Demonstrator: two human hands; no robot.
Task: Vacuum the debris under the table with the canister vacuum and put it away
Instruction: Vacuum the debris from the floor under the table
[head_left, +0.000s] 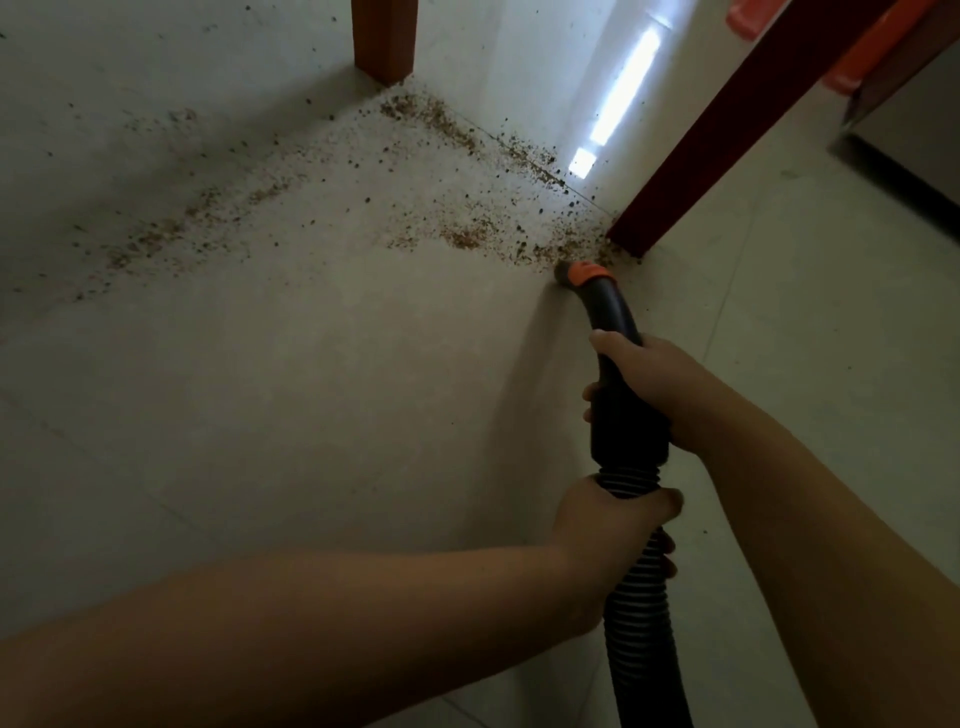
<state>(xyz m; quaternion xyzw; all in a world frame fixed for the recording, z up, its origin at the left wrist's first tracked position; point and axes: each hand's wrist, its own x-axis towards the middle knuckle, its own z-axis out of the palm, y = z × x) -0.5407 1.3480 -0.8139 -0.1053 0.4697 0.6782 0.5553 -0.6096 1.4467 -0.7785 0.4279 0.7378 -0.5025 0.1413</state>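
Item: vacuum handle (618, 395), one, wrapped in my right hand (652, 387) to aim its orange-collared nozzle (582, 274) at the floor beside the near table leg (727, 140). Ribbed hose (641, 613), one, closed in my left hand (605, 535), probably to steady it. Table legs, two. Debris (467, 228), uncountable grains, spread far and left of the nozzle.
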